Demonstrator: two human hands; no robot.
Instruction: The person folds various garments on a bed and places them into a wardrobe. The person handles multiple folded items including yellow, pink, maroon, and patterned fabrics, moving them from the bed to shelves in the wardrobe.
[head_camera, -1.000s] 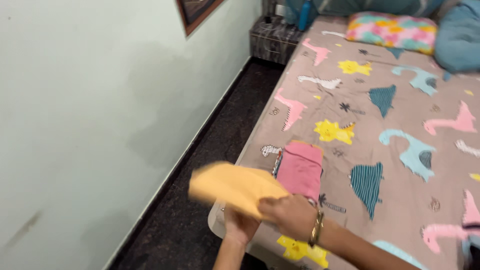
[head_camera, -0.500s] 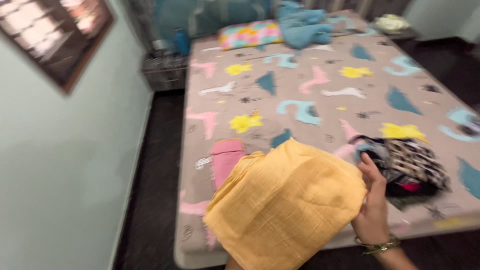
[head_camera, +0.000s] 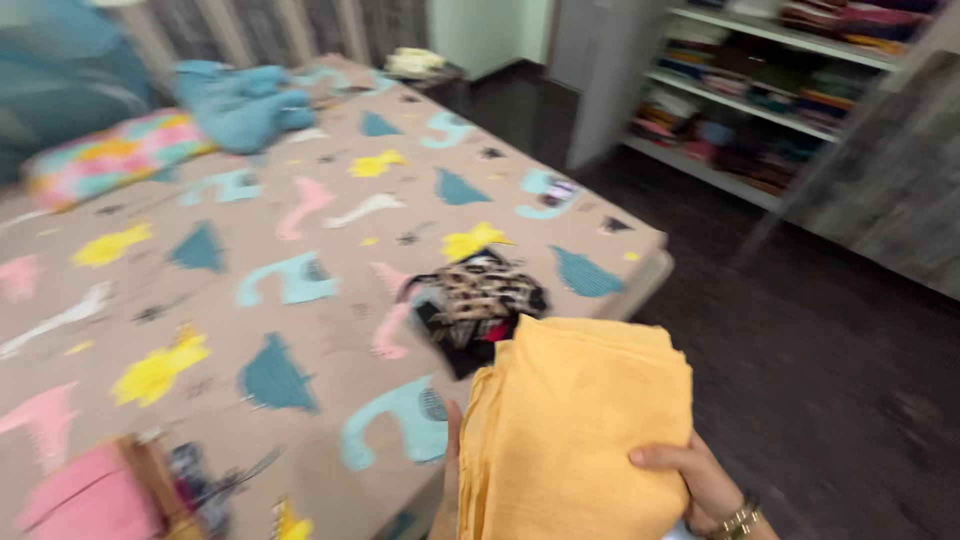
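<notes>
Right hand (head_camera: 700, 485) grips a folded yellow cloth (head_camera: 575, 430) from its right edge, fingers (head_camera: 665, 458) curled over the front, grip clamped on the cloth; a gold bracelet (head_camera: 738, 522) sits at the wrist. Left hand (head_camera: 450, 470) mostly hidden behind the cloth's left edge, only a thumb-like sliver shows, touching the cloth; can't tell if its grip is closed. Cloth is held up in the air, just off the bed's near right corner, over dark floor (head_camera: 830, 400).

Bed (head_camera: 330, 300) has a brown sheet w/ pink, teal and yellow shapes. Near its right edge, just behind the cloth, lies a heap of leopard-print and dark clothes (head_camera: 475, 300). At the near left corner a pink folded piece (head_camera: 85, 500), blurred. Far end of bed: multicolour pillow (head_camera: 115, 160) at left, a teal bundle (head_camera: 240, 105) beside it.

Far right, past the floor, open shelves (head_camera: 760, 110) w/ stacked clothes. Whole view is motion-blurred, so small detail is unclear.
</notes>
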